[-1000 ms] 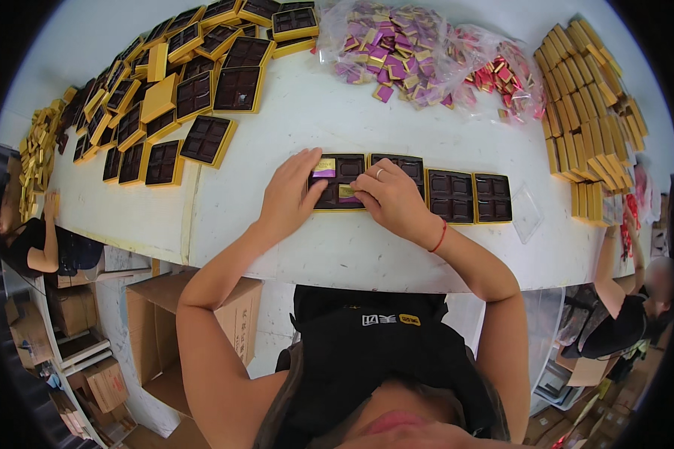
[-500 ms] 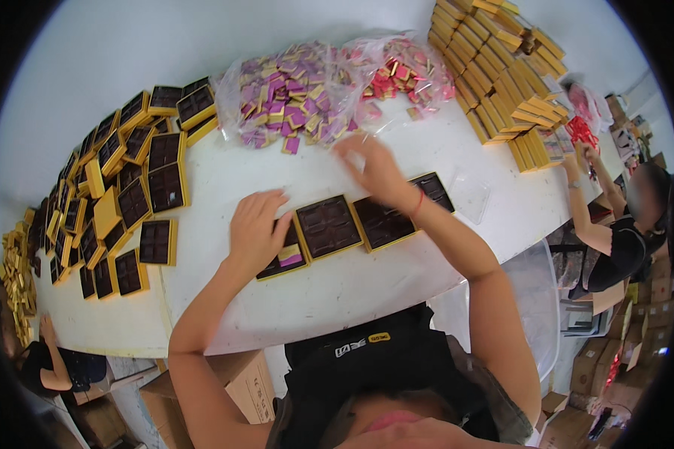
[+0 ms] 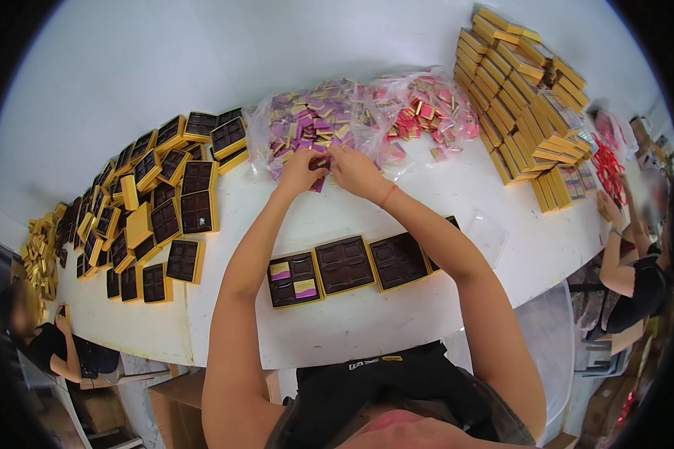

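At the front of the clear bag (image 3: 256, 142) of small purple-and-gold wrapped squares (image 3: 299, 123), both my hands meet with fingertips close together. My left hand (image 3: 301, 173) is closed with its fingers curled on the squares. Pinching among the same squares is my right hand (image 3: 358, 176). Fingers partly hide what each holds. Closer to me lies a row of gold boxes with dark compartmented inserts. The leftmost box (image 3: 282, 296) has two squares in separate compartments; the second box (image 3: 344, 266) and third box (image 3: 397, 262) show bare compartments. My right forearm partly covers the last box (image 3: 454, 224).
Left stands a pile of gold boxes with dark inserts (image 3: 153, 209). A bag of red-and-gold squares (image 3: 427, 112) sits beside the purple one. Stacked gold boxes (image 3: 517, 105) rise at far right. A clear plastic lid (image 3: 489, 236) lies to the right. Other people work at both sides.
Both my hands have moved away to the purple squares, the left one from the leftmost box. Two squares now show in that box, where my left hand covered part of it. The view has shifted.
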`<action>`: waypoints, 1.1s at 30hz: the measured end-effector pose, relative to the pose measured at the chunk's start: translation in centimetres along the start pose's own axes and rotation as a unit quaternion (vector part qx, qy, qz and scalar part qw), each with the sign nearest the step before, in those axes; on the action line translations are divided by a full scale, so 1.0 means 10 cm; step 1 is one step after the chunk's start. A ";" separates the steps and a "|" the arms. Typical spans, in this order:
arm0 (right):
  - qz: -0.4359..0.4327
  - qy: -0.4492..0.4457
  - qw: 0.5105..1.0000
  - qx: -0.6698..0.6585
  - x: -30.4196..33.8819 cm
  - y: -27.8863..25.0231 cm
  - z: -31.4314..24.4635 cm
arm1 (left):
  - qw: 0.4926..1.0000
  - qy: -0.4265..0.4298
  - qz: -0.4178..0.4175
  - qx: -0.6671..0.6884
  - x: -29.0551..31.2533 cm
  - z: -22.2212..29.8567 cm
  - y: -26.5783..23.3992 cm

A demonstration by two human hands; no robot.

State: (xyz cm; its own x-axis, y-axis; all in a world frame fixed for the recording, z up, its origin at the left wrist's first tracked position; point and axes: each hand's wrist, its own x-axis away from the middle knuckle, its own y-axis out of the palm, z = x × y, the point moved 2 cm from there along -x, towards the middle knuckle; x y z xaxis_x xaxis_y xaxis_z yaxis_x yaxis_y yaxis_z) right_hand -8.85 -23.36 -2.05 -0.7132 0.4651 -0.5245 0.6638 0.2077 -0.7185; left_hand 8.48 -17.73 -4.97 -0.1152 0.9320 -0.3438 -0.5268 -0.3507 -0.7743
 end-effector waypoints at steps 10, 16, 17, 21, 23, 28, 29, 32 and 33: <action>-0.103 0.070 0.991 0.049 -0.15 0.02 0.32 | 0.913 -0.177 -0.048 0.365 0.57 0.25 -0.48; -0.034 0.005 0.987 0.154 -0.03 0.01 0.04 | 0.906 -0.157 -0.119 0.375 0.99 0.62 -0.68; -0.065 0.026 0.983 0.171 -0.05 0.07 0.00 | 0.908 -0.155 -0.121 0.369 1.02 0.68 -0.71; -0.158 0.054 0.971 0.174 -0.12 0.21 -0.10 | 0.912 -0.173 -0.094 0.360 1.16 0.81 -0.76; -0.173 0.048 0.969 0.168 -0.10 0.22 -0.11 | 0.906 -0.183 -0.080 0.374 1.21 0.81 -0.76; -0.184 0.015 0.968 0.173 -0.02 0.21 -0.12 | 0.930 -0.110 -0.178 0.302 1.31 0.80 -0.60; -0.175 0.018 0.974 0.142 -0.02 0.21 -0.13 | 0.935 -0.097 -0.202 0.274 1.34 0.81 -0.55; -0.122 0.036 0.992 0.005 -0.01 0.15 -0.22 | 0.953 -0.053 -0.194 0.228 1.43 0.90 -0.41; -0.093 0.044 0.991 -0.089 0.03 0.10 -0.27 | 0.956 -0.055 -0.192 0.217 1.44 0.91 -0.40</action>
State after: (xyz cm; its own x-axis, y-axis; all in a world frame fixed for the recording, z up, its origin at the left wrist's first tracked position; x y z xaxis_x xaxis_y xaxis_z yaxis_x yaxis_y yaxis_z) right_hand -7.82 -20.69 -1.73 -0.8100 0.4760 -0.3426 0.5572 0.4424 -0.7028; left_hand 1.22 -2.04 -1.99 0.0813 0.9967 -0.0011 -0.8444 0.0683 -0.5313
